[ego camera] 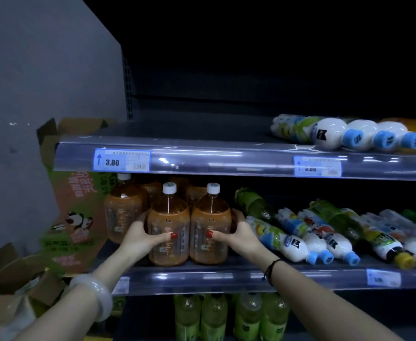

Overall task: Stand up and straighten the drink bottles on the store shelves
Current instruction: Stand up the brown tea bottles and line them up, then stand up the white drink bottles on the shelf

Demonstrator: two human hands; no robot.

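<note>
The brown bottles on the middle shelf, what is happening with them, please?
A person holds two upright brown bottles at the front of the middle shelf: the left hand grips the left bottle, the right hand the right bottle. More brown bottles stand behind. To their right, white and green bottles lie on their sides, not yet stood up.

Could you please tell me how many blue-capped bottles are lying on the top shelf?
3. All lie side by side at the top shelf's right end, caps forward: left bottle, middle bottle, right bottle. More may be hidden behind them.
</note>
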